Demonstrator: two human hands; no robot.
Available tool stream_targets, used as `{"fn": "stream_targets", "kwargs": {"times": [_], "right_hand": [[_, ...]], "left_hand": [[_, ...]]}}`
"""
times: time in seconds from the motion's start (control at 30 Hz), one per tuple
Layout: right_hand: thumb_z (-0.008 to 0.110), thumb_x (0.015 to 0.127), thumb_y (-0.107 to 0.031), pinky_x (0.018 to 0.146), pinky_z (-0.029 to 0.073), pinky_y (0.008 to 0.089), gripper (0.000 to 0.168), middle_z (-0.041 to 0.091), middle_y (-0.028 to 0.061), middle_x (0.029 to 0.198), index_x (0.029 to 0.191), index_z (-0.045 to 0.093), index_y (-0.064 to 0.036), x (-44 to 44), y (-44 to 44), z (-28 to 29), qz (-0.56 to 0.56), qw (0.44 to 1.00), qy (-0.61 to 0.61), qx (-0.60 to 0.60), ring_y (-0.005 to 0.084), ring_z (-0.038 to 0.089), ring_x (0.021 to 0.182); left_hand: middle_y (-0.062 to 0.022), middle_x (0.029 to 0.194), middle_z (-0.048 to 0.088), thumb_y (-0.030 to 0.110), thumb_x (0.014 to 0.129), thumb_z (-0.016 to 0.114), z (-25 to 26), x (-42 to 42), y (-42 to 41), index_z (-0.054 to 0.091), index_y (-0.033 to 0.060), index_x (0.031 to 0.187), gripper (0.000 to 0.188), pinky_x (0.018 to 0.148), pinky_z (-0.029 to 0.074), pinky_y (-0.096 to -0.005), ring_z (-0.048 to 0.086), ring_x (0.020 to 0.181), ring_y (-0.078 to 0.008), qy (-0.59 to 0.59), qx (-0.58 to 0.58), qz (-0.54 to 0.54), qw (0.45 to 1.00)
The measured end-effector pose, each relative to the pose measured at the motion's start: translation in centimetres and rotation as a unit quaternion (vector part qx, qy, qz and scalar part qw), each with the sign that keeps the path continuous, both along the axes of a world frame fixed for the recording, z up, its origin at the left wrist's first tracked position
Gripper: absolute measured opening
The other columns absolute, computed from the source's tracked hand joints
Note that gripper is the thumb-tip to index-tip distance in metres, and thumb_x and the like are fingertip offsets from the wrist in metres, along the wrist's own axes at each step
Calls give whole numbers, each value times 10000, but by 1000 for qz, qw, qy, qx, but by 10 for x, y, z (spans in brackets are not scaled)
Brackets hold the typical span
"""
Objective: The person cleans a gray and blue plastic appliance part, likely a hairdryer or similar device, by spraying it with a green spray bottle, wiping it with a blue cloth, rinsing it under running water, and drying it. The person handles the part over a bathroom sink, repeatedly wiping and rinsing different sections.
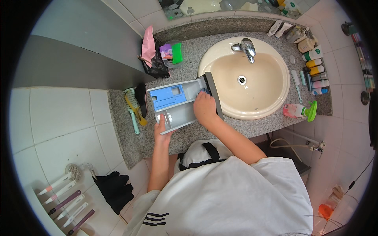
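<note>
A grey washing-machine detergent drawer (180,116) with a blue plastic insert (167,97) is held over the counter, its dark front panel (214,94) overlapping the basin's left rim. My left hand (161,129) grips the drawer's near left corner, thumb over the wall inside the compartment. At the opposite end, my right hand (205,106) is curled into the drawer close to the front panel. A small dark blue piece (203,91), perhaps cloth, shows at its fingers. Most of that piece is hidden by the hand.
The cream basin (206,63) has a chrome faucet (247,49). Hairbrushes (131,97) lie left of the drawer. Behind stand a green sponge (177,53) and a black pack (156,66). A pump bottle (295,111) and several toiletry tubes (313,53) line the right.
</note>
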State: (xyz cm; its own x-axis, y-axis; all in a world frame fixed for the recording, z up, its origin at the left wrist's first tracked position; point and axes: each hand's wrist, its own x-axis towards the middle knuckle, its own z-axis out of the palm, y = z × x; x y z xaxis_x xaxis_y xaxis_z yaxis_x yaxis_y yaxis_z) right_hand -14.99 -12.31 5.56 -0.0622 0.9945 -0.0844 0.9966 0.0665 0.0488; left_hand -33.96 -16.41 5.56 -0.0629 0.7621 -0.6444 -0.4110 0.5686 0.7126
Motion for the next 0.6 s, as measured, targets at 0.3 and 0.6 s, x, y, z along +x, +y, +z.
{"fn": "stream_targets", "kwargs": {"times": [0.3,0.6], "right_hand": [[555,748,-169,645,435,331,216,602,79,831,909,632,-47,4,-57,35,72,988,51,-125,208,571,785],[569,735,-115,669,467,394,191,603,75,921,917,600,-64,11,-59,35,123,942,307,-52,270,573,875]], "left_hand": [[-180,1116,587,417,914,507,-1,-6,-1,448,-5,1218,524,711,570,-429,632,933,-304,-37,-1,-1,999],[-157,1127,584,416,911,515,-1,-5,-5,451,18,1223,510,778,545,-471,605,994,-308,-62,-14,17,998]]}}
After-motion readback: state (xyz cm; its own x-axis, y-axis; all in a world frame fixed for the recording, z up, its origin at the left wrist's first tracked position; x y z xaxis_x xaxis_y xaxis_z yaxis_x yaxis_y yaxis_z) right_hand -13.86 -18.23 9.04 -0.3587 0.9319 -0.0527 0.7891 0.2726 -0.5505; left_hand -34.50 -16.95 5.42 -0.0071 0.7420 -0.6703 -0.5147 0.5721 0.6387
